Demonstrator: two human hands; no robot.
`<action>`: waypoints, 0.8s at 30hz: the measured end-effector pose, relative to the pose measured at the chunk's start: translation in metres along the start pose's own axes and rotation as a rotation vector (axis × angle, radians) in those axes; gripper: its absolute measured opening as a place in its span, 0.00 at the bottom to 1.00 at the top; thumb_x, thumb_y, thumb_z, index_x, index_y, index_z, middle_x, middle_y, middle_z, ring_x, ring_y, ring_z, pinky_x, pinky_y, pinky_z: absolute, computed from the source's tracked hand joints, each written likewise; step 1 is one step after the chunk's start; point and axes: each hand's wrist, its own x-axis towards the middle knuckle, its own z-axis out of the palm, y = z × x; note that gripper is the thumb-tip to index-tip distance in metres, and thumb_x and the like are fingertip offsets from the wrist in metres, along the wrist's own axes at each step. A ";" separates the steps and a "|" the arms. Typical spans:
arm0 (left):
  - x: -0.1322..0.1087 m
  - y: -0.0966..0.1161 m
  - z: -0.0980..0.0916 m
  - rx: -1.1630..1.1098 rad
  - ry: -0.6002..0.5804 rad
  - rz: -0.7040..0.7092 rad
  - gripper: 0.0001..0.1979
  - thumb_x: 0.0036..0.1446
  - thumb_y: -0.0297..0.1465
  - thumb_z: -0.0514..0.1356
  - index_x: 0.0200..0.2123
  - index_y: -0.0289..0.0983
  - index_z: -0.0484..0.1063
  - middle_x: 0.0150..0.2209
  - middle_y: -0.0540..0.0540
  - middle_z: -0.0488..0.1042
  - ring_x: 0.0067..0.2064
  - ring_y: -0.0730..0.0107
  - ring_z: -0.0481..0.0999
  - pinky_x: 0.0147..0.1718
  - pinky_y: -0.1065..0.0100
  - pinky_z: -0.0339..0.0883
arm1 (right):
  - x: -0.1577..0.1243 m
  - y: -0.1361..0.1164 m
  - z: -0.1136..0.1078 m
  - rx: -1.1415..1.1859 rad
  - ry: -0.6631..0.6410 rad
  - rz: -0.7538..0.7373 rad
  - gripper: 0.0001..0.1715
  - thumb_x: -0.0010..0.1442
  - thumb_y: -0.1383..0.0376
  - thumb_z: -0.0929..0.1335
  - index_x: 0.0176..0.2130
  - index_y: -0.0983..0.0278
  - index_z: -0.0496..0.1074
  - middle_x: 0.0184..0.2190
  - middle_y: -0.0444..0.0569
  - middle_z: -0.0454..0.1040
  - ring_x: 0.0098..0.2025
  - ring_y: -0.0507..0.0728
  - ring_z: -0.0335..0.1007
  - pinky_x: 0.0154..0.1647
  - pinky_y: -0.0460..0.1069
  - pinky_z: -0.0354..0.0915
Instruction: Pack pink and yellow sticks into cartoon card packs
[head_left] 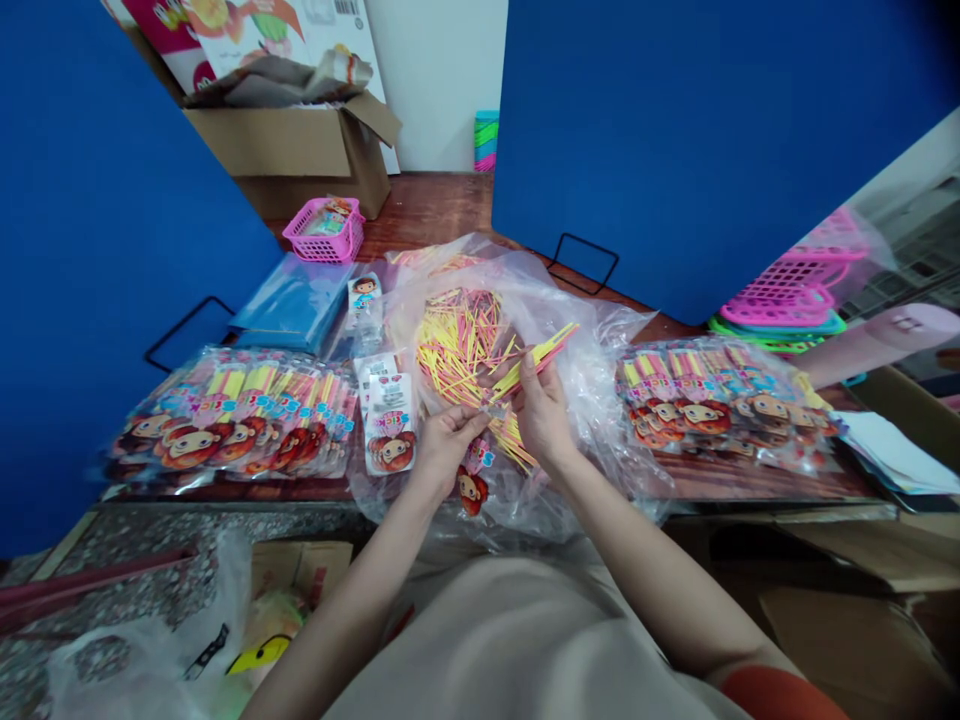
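1. Left hand [448, 445]: thumb and fingers pressed together, seemingly pinching the upper edge of a small clear packet [472, 490] with a cartoon head; the exact contact is too small to tell.
2. Right hand [546, 405]: fingers closed around a bundle of thin yellow and pink sticks [553, 346], which slants up and away beyond the fingertips.
3. Loose sticks [456, 345]: a heap just beyond the left hand, within a large clear bag [517, 268] spread on the desk [442, 205].
4. Printed cards [390, 430]: just left of the left hand.
5. Finished-looking packets: one row [240, 415] farther left of the left hand, another [701, 400] right of the right hand.
6. Handling, sticks: probably light, fairly stiff along their length, and apt to slide apart or bend if squeezed; best held around the middle, with the ends level.
7. Handling, packet: the film is likely soft, slippery and easily creased; a thumb-and-finger pinch at one corner of its mouth should steady it without crushing the printed part.
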 end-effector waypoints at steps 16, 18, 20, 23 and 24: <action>-0.001 0.001 -0.002 0.121 0.026 0.083 0.15 0.40 0.40 0.72 0.25 0.34 0.76 0.20 0.53 0.73 0.20 0.79 0.66 0.20 0.75 0.58 | 0.003 -0.001 -0.004 -0.053 0.020 -0.043 0.15 0.62 0.51 0.66 0.40 0.58 0.63 0.28 0.39 0.75 0.32 0.52 0.77 0.35 0.47 0.70; -0.001 0.000 -0.001 0.111 0.021 0.078 0.15 0.39 0.39 0.72 0.25 0.34 0.76 0.20 0.52 0.73 0.21 0.78 0.66 0.21 0.75 0.58 | 0.005 0.001 -0.005 -0.027 0.024 -0.019 0.17 0.61 0.50 0.67 0.40 0.58 0.62 0.26 0.38 0.75 0.31 0.52 0.77 0.34 0.47 0.70; -0.002 0.000 0.000 0.094 0.023 0.061 0.15 0.39 0.40 0.72 0.25 0.34 0.76 0.20 0.52 0.74 0.21 0.78 0.67 0.21 0.75 0.59 | 0.006 0.002 -0.005 -0.025 0.036 -0.016 0.18 0.60 0.49 0.67 0.39 0.58 0.62 0.26 0.38 0.74 0.32 0.53 0.77 0.34 0.47 0.70; -0.002 0.001 0.001 0.061 0.039 0.025 0.17 0.36 0.41 0.73 0.25 0.34 0.77 0.21 0.51 0.75 0.21 0.78 0.67 0.21 0.75 0.59 | 0.006 0.003 -0.006 -0.058 0.047 -0.038 0.17 0.61 0.48 0.66 0.39 0.58 0.62 0.26 0.39 0.74 0.32 0.53 0.77 0.34 0.48 0.70; -0.003 0.001 0.002 0.049 0.041 0.019 0.18 0.35 0.42 0.73 0.25 0.34 0.77 0.21 0.50 0.75 0.21 0.78 0.68 0.22 0.75 0.60 | 0.005 0.003 -0.006 -0.083 0.038 -0.048 0.17 0.62 0.48 0.66 0.40 0.58 0.62 0.26 0.39 0.74 0.32 0.53 0.77 0.34 0.48 0.69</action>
